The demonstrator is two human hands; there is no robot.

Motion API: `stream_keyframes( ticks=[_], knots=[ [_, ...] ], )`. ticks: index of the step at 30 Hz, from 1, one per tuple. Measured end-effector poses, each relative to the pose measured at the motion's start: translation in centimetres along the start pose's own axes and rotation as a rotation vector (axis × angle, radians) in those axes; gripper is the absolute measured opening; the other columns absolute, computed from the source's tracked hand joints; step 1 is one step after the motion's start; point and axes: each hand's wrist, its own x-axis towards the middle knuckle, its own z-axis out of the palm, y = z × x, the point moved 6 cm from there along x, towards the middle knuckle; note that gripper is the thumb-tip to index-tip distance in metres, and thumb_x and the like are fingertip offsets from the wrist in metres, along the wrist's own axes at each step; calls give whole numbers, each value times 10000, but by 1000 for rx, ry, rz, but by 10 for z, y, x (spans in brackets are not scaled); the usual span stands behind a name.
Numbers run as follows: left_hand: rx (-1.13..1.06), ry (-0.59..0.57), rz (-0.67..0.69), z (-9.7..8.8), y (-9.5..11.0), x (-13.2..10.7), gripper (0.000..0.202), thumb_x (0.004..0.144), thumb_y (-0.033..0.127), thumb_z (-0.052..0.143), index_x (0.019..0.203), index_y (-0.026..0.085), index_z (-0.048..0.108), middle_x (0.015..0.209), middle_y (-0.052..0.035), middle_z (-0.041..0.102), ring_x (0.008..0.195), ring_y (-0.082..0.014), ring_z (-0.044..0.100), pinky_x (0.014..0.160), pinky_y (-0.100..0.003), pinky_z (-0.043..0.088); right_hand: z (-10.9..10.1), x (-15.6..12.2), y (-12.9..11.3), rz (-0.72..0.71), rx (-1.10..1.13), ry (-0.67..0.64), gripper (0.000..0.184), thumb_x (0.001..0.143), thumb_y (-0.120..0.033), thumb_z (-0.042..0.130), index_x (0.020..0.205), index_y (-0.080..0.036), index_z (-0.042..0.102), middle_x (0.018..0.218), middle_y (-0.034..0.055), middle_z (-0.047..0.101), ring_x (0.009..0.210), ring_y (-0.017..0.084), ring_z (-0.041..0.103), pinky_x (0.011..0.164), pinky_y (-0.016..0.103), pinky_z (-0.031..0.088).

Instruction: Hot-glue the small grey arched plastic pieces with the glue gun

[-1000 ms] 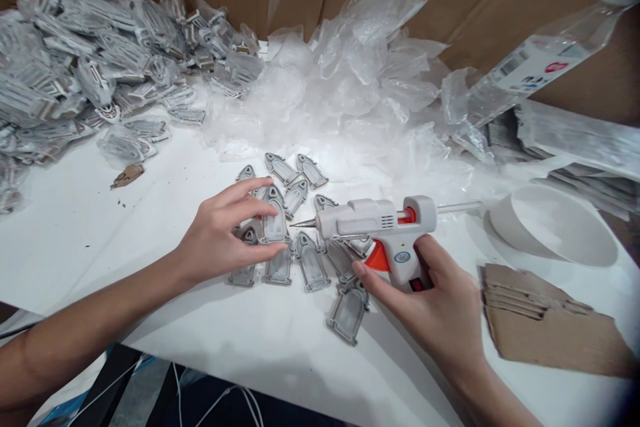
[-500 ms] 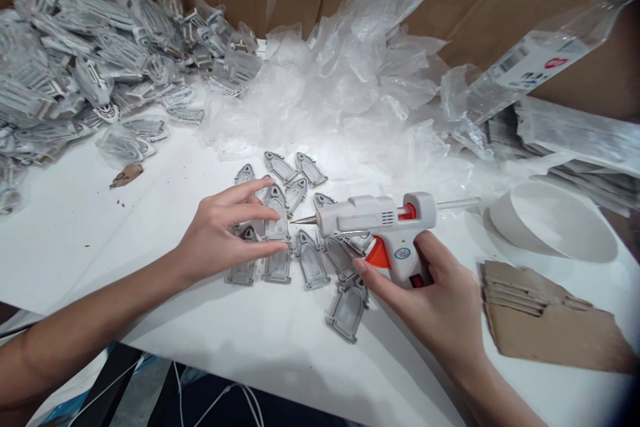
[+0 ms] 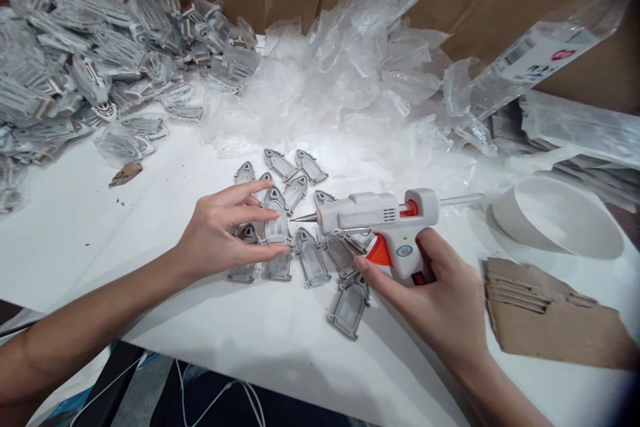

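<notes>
My right hand [image 3: 445,310] is wrapped round the handle of a white hot glue gun [image 3: 360,212] with an orange trigger. A clear glue stick juts from its back. The metal nozzle points left, close to the right edge of a grey arch-shaped plastic piece [image 3: 276,230]. Thumb and fingertips of my left hand [image 3: 223,227] grip that piece by its edges, covering part of it. Similar grey pieces lie around both hands, among them one at the front [image 3: 349,307] and one in the middle [image 3: 313,259].
Bagged grey pieces [image 3: 95,47] are heaped at the back left. Crumpled clear plastic bags [image 3: 345,73] fill the back middle. A white bowl [image 3: 555,220] and torn cardboard [image 3: 555,327] stand and lie at the right. A small brown scrap [image 3: 126,175] rests at left.
Both hands hold nearly the same pose, with the nozzle still beside the grey piece. The view has shifted very slightly.
</notes>
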Motion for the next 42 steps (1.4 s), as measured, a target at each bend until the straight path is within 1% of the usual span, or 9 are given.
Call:
stream_keyframes(
  ticks=[4, 8, 12, 16, 20, 23, 27, 32, 42],
  knots=[
    [-30, -34, -46, 1, -3, 0, 317, 708, 320, 884, 961, 163, 775, 1262, -161, 694, 824, -181, 716, 742, -340, 647, -1, 1, 0, 9, 3, 5, 550, 759, -441, 772, 694, -253, 259, 554, -103, 230, 462, 60, 232, 366, 226, 202],
    [-247, -135, -360, 8, -18, -2, 513, 687, 341, 896, 1140, 223, 685, 1344, -91, 638, 1047, -218, 681, 860, -334, 639, -1, 1, 0, 8, 8, 8, 557, 758, -431, 775, 693, -255, 250, 556, -104, 221, 462, 59, 224, 366, 226, 205],
    [-592, -159, -658, 17, -30, -7, 670, 666, 297, 907, 1245, 274, 571, 1453, -76, 478, 935, -166, 665, 679, -257, 641, -1, 0, 1, 13, 20, 2, 539, 766, -414, 769, 691, -253, 261, 560, -103, 228, 461, 58, 228, 366, 225, 208],
    [-857, -144, -766, 24, -36, -9, 785, 630, 191, 908, 1300, 315, 519, 1449, -76, 397, 923, -162, 661, 648, -242, 626, -1, 0, 2, 32, 11, 11, 572, 747, -443, 780, 691, -254, 243, 559, -101, 216, 473, 63, 213, 374, 235, 188],
    [-1021, -169, -770, 28, -36, -9, 860, 615, 115, 867, 1351, 333, 478, 1422, -96, 407, 972, -216, 676, 632, -243, 612, -2, 2, 2, 46, 21, 11, 572, 746, -444, 776, 688, -255, 240, 558, -98, 203, 475, 66, 197, 381, 245, 173],
    [-1056, -155, -787, 28, -36, -8, 764, 680, 136, 807, 1345, 315, 478, 1408, -102, 439, 985, -232, 698, 672, -263, 616, -3, 3, 2, 67, 31, 10, 569, 748, -448, 770, 687, -256, 238, 552, -95, 200, 476, 70, 195, 387, 250, 170],
    [-1009, -136, -821, 28, -37, -9, 623, 788, 169, 718, 1344, 296, 469, 1382, -99, 488, 919, -186, 718, 740, -276, 615, -4, 3, 4, 95, 45, 8, 581, 741, -459, 766, 684, -256, 225, 552, -90, 190, 483, 73, 179, 396, 256, 156],
    [-984, -167, -791, 30, -38, -10, 619, 784, 165, 756, 1318, 289, 470, 1367, -94, 489, 849, -147, 709, 703, -238, 607, -3, 2, 3, 81, 43, 2, 579, 747, -457, 764, 683, -257, 224, 560, -91, 184, 486, 71, 179, 396, 253, 160],
    [-856, -225, -654, 28, -36, -11, 484, 867, 218, 713, 1291, 301, 494, 1348, -70, 477, 784, -101, 676, 696, -237, 600, -1, 1, 5, 101, 29, -16, 556, 735, -478, 766, 683, -252, 260, 567, -84, 188, 495, 78, 183, 404, 259, 162]
  ],
)
